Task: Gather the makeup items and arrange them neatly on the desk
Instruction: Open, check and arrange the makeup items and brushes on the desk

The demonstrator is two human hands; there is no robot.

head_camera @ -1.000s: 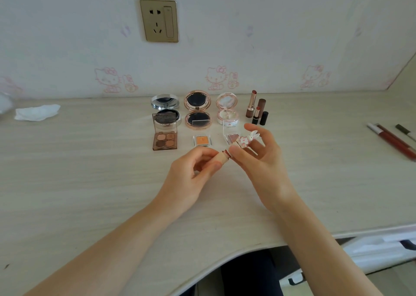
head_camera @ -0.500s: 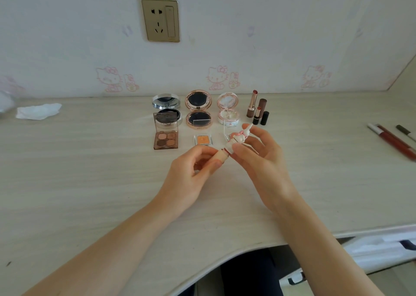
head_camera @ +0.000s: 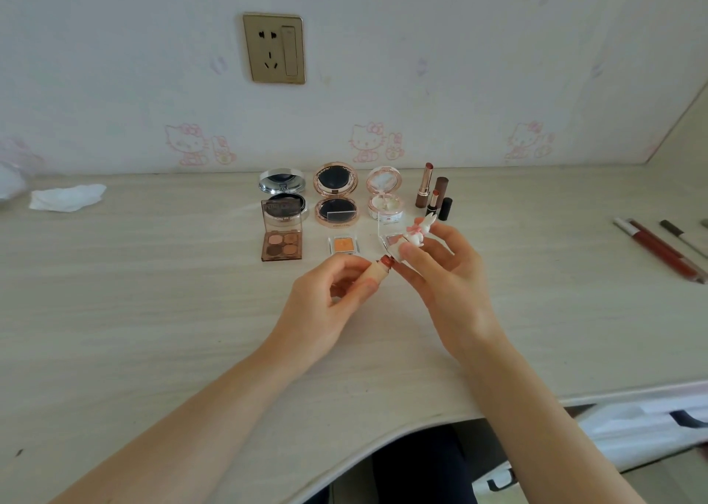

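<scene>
My left hand (head_camera: 325,300) pinches a beige lipstick tube (head_camera: 377,271) whose red tip is exposed. A white rabbit-shaped cap (head_camera: 419,229) sits between the thumb and fingers of my right hand (head_camera: 446,277), just right of the tube. Behind my hands, open makeup stands in rows on the desk (head_camera: 153,312): a silver compact (head_camera: 282,189), a brown eyeshadow palette (head_camera: 281,237), a rose-gold compact (head_camera: 336,197), an orange single shadow (head_camera: 343,244), a pink compact (head_camera: 385,197), a clear case (head_camera: 390,231) partly hidden by my fingers, and uncapped lipsticks (head_camera: 433,193).
A crumpled white tissue (head_camera: 67,197) lies at the far left. Several pencils and a red tube (head_camera: 659,248) lie at the right edge. A wall socket (head_camera: 274,48) sits above the desk. The curved front edge (head_camera: 383,438) runs below my forearms.
My right hand has pulled the rabbit cap off the tube and lifted it up and to the right. The lipstick's red tip now shows. My left hand stays put.
</scene>
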